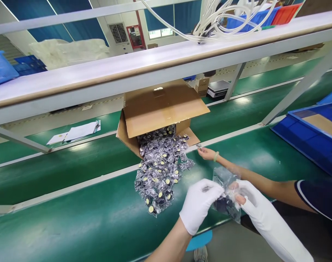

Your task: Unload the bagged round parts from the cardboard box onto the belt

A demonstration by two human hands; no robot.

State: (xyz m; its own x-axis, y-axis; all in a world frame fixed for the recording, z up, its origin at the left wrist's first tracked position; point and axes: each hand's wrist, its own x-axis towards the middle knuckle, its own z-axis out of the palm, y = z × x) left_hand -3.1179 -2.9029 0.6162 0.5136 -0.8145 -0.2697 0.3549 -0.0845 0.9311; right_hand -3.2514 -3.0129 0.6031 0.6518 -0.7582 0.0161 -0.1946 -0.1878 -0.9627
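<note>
Both my hands wear white gloves. My left hand [198,203] and my right hand [249,198] are closed on a clear plastic bag [226,193] with a small dark part inside, held above the near edge of the green belt. A pile of small clear packets with yellow dots [159,174] spills from a tipped cardboard box [160,109] just left of my hands. A co-worker's bare arm [253,178] reaches in from the right; that hand [206,153] holds a small packet near the pile.
The green conveyor belt [73,196] runs left to right under a grey metal shelf rail [155,72]. Blue plastic bins [313,134] stand at the right. Papers [78,131] lie on the far belt. White cables [217,18] hang above.
</note>
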